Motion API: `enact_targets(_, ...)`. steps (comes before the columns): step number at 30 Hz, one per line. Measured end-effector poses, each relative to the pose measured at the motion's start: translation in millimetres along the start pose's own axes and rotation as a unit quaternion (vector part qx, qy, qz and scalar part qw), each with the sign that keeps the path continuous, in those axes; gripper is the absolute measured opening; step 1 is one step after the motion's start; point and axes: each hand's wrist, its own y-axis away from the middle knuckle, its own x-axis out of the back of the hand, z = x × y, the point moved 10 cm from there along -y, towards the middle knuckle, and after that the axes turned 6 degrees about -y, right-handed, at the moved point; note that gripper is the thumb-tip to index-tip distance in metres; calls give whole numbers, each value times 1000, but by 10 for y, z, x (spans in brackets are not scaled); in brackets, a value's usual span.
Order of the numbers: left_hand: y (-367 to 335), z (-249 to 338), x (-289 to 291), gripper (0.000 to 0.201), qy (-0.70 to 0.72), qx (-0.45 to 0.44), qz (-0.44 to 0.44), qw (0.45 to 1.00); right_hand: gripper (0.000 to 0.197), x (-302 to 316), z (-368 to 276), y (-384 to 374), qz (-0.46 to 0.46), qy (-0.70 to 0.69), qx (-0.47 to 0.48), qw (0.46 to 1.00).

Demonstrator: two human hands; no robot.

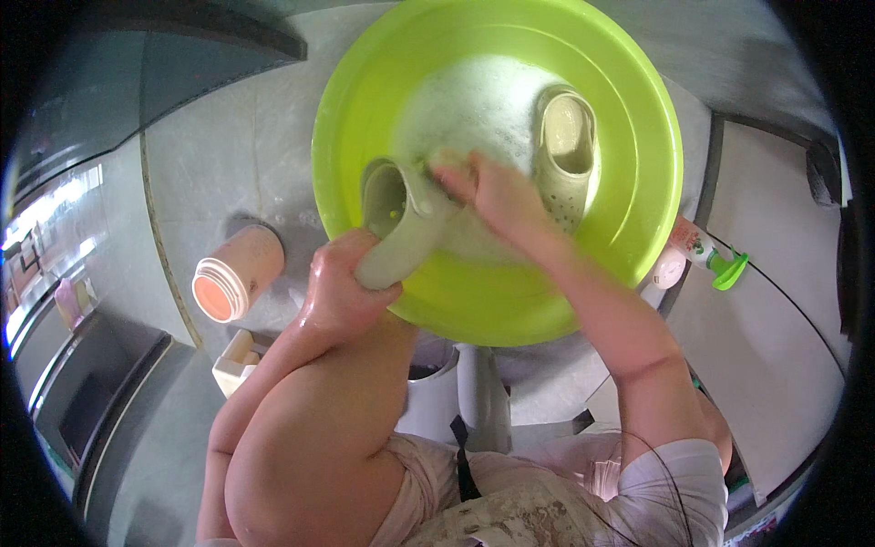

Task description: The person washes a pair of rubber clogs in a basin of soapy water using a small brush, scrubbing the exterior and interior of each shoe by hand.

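Observation:
My left hand (351, 278) is closed round one end of a pale cream clog (410, 223), holding it tilted above the near left side of a lime-green basin (670, 173). Against the clog's other side works my right hand (497, 196), blurred by motion. Its fingers are closed round something pale and small that I cannot make out. White suds and water (474, 100) cover the basin's bottom. A second cream clog (567, 150), with holes in its toe, rests in the suds on the right, apart from both hands.
Left of the basin an open peach-coloured tub (239, 272) lies on the grey tiled floor. A white plastic container (235, 363) is partly hidden by my left arm. On the right are a bottle with a green spray head (727, 271) and a light panel (766, 337). My bare knee is close to the basin.

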Motion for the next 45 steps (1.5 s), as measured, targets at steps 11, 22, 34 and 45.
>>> enact_targets(11,-33,3,-41,24,19,24,-9,1000,57,-110,716,-712,128,-3,-42,991)
enact_targets(22,-63,38,13,26,9,76,-19,997,69,-236,-109,559,10,-215,-73,974)
enact_targets(34,-39,-84,-61,33,26,96,-3,995,51,-226,-571,887,60,-104,36,992)
enact_targets(45,-80,-162,15,31,32,103,27,994,64,-227,-343,950,74,-138,-59,986)
